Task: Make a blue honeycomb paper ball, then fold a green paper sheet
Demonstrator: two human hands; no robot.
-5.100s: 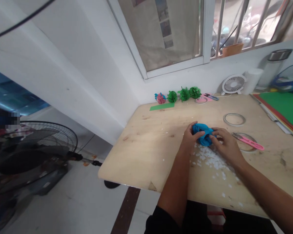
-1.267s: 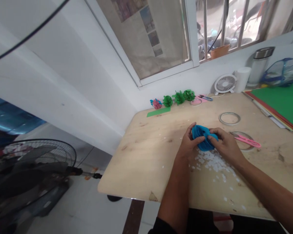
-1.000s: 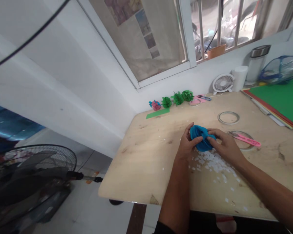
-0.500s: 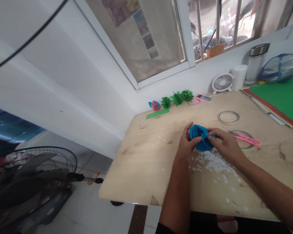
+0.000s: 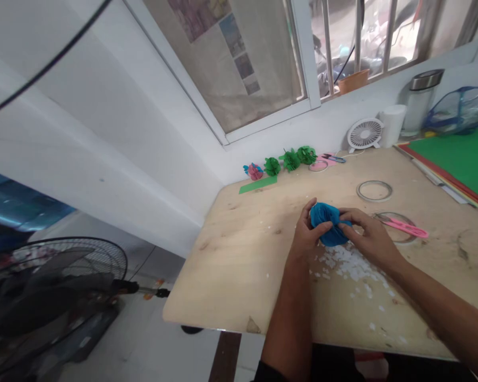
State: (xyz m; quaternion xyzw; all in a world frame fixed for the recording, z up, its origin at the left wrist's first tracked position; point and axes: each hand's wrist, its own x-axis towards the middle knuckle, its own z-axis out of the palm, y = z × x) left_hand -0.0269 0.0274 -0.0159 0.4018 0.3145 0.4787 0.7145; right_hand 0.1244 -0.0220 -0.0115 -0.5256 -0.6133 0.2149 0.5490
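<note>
A blue folded paper ball [image 5: 325, 215], with layered petal-like folds, is held up between both hands over the table. My left hand [image 5: 308, 228] is closed round its left side, thumb pressed on the front. On the right, my right hand [image 5: 360, 228] pinches the ball's edge between thumb and fingers. Below them lies a scatter of small white paper scraps [image 5: 352, 262]. A pink-handled cutter or scissors [image 5: 408, 227] rests across a roll of tape [image 5: 398, 240], just beyond my right hand.
Green paper balls [image 5: 290, 159] and a pink-and-blue one [image 5: 255, 171] line the wall behind a green strip [image 5: 258, 184]. Another tape roll [image 5: 374, 191], a small white fan [image 5: 365, 133], a bottle [image 5: 418, 106] and stacked coloured paper [image 5: 458, 159] stand to the right.
The opening in the blue paper ball's front has narrowed, its folds now pressed closer together. Both hands keep their hold; the whole view has shifted very slightly.
</note>
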